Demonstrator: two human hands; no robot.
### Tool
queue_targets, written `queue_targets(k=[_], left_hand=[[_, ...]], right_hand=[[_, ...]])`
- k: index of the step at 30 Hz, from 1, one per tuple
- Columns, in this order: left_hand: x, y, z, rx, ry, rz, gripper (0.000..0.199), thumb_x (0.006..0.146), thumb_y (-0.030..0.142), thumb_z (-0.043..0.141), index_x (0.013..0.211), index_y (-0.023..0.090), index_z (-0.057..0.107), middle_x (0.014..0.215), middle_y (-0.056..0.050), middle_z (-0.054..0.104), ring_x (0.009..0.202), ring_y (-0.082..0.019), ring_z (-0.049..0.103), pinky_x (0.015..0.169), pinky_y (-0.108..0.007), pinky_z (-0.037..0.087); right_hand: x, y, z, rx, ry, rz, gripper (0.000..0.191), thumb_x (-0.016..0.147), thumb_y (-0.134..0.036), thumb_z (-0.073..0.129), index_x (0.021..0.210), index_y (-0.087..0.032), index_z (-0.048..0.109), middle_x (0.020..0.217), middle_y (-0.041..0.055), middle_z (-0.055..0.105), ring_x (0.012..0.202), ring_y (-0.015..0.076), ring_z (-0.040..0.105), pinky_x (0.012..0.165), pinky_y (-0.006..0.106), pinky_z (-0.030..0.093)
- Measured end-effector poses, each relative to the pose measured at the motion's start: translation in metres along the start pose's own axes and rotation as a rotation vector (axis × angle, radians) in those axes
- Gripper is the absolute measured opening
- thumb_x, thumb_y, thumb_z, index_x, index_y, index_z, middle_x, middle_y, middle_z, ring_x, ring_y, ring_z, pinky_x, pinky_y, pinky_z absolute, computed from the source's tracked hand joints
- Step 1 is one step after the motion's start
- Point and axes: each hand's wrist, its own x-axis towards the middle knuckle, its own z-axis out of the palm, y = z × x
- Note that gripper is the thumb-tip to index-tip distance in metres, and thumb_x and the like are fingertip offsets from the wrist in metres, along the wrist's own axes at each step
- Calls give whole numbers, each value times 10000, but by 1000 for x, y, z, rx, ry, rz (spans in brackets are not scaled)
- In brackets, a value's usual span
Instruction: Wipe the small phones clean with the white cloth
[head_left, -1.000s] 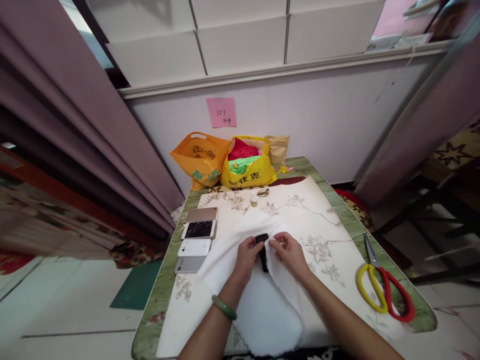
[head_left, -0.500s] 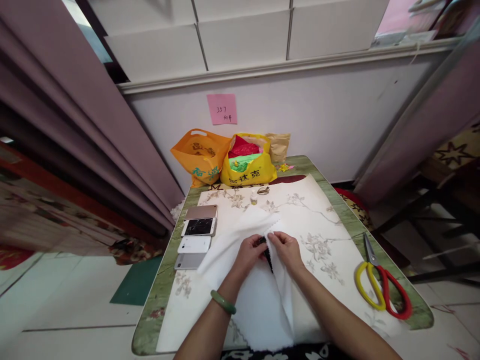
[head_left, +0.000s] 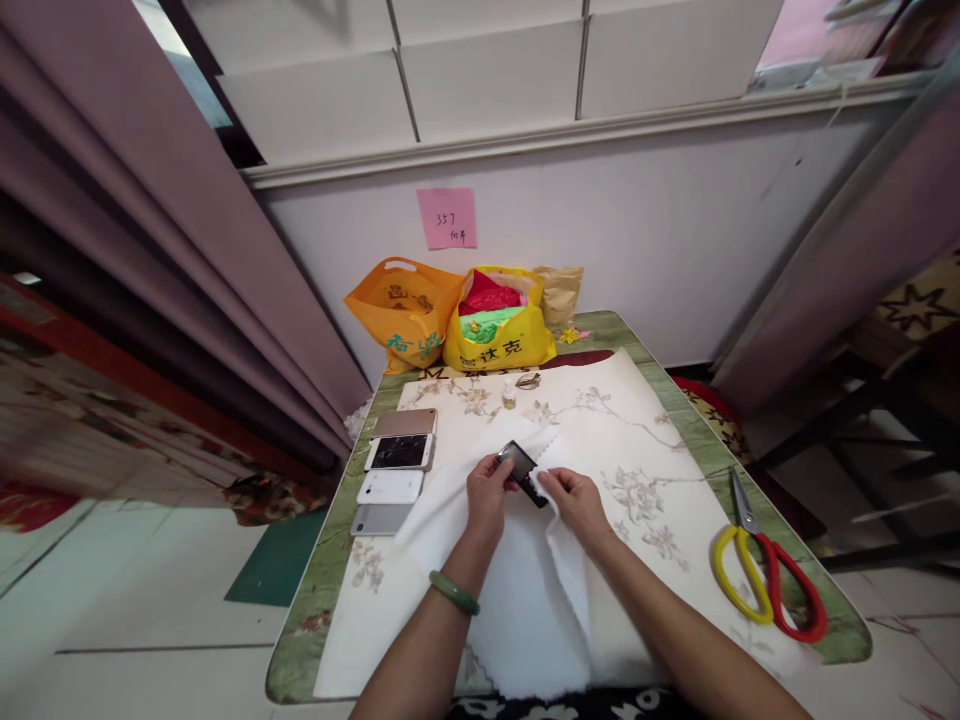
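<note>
A small black phone (head_left: 517, 466) is gripped by my left hand (head_left: 489, 492), thumb on its face and the other fingers behind. It is held tilted over the white cloth (head_left: 532, 610). My right hand (head_left: 576, 497) pinches a fold of that cloth at the phone's lower right side. The cloth has zigzag-cut edges, and it drapes under both hands toward my lap. To the left, a gold phone (head_left: 405, 423), a white phone with a cracked dark screen (head_left: 400, 452), a white phone lying face down (head_left: 390, 487) and a silver phone (head_left: 379, 519) lie in a column.
Scissors with yellow and red handles (head_left: 761, 570) lie on the right. At the back stand an orange bag (head_left: 401, 310), a yellow bag (head_left: 510, 345) with red and green contents, and a brown paper bag (head_left: 561, 293). A small bottle (head_left: 509, 396) stands before them on the floral sheet (head_left: 637, 430).
The black phone, mostly covered by cloth and fingers before, now shows its face. My left hand has shifted its grip, and my right hand has drawn the cloth edge aside to the right.
</note>
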Motion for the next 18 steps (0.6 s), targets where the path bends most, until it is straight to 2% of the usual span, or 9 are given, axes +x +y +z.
queue_targets(k=[6,10,12,15,16,18], left_hand=[[5,1,2,-77,110,19,314,617,375,757,771,134,627,650,22,590,514,-62,484,511,-200,420],[7,8,3,-231,151,32,325,612,342,780,800,140,608,727,7,615,644,-102,580,648,-263,516],[5,10,4,-303,140,16,319,600,306,795,791,138,603,742,1,626,674,-112,599,697,-294,537],[-3,7,7,-322,102,-32,292,611,274,789,784,135,599,766,-12,643,687,-114,610,696,-288,542],[-7,4,8,-313,87,-50,284,618,267,782,789,135,598,775,-17,647,691,-117,613,687,-285,543],[-14,-4,9,-279,43,-89,274,632,257,768,810,138,597,803,-25,655,716,-131,623,680,-290,548]], right_hand=[[-2,-2,-1,95,38,52,497,725,-633,619,780,-148,709,600,-14,588,557,130,478,543,230,389],[-7,-4,-2,193,41,68,457,740,-611,624,759,-158,682,613,-18,591,568,135,489,549,232,394],[-8,-6,-3,239,124,80,450,751,-609,615,718,-162,651,607,-21,581,579,137,492,565,233,402],[-7,-10,-6,314,306,171,485,763,-647,571,681,-170,599,573,-23,559,569,143,486,551,240,398],[-6,-10,-8,340,325,211,499,758,-664,562,693,-170,597,568,-22,559,558,145,482,536,244,391],[-5,-10,-11,377,256,244,518,750,-679,557,736,-165,610,580,-14,571,548,147,476,519,250,379]])
